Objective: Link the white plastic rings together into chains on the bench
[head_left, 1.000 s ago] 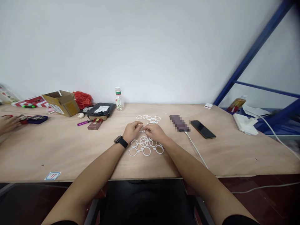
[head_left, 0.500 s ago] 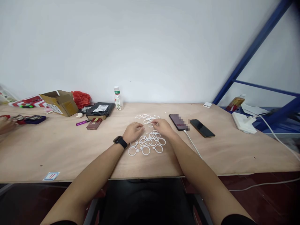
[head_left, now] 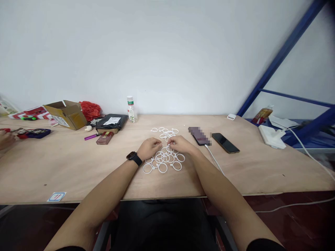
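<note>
A cluster of several white plastic rings (head_left: 163, 163) lies on the wooden table (head_left: 78, 167) in front of me. A smaller group of white rings (head_left: 165, 132) lies farther back. My left hand (head_left: 149, 147), with a black watch (head_left: 134, 158) on the wrist, rests at the cluster's left edge with its fingers curled. My right hand (head_left: 180, 144) sits just right of it, fingertips pinched on a white ring at the top of the cluster. What the left fingers hold, if anything, is too small to make out.
Two dark phones (head_left: 225, 143) lie to the right, one on a white cable (head_left: 214, 160). A small bottle (head_left: 131, 109), black pouch (head_left: 111, 122), red box (head_left: 104, 138) and cardboard box (head_left: 66, 113) stand at back left. Another person's hand (head_left: 5, 139) shows at the far left edge.
My right hand reached back toward the far group of rings, then came back to the top of the near cluster. The left hand has hardly moved.
</note>
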Available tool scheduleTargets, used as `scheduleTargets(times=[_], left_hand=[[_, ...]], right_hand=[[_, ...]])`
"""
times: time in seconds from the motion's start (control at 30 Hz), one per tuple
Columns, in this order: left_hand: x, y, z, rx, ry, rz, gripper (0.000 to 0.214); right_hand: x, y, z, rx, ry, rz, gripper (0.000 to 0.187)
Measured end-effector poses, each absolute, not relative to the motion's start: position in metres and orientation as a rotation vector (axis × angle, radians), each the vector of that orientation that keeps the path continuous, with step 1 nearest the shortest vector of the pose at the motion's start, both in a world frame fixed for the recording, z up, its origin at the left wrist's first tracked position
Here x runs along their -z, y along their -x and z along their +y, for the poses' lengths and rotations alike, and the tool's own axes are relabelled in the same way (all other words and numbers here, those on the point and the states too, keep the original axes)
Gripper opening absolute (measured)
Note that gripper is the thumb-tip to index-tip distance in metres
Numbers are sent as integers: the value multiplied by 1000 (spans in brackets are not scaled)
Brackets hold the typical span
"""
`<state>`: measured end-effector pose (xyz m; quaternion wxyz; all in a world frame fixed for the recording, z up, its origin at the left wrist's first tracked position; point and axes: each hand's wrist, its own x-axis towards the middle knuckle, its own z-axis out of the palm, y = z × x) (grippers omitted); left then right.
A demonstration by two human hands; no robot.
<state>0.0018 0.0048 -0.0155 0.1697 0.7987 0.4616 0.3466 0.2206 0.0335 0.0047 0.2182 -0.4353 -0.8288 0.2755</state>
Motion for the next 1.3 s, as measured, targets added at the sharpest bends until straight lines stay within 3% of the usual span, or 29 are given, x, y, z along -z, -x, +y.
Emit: scheduleTargets(times=[0.13, 0.47, 1.07, 1.3], left_hand=[[14, -1, 4, -1051, -2296, 1165, 39], [9, -4, 4, -1074, -2287, 1141, 27], [10, -5, 2, -1160, -2391, 1067, 21], [10, -5, 2, -1167, -2382, 1082, 19]], right_hand=[[-3, -203, 25, -980, 1038, -2095, 17], [-4, -193, 20, -1314, 932, -1795, 23], [-1, -193, 22, -1283, 985, -1772, 23], [8, -187, 26, -1050, 1031, -1778, 17]])
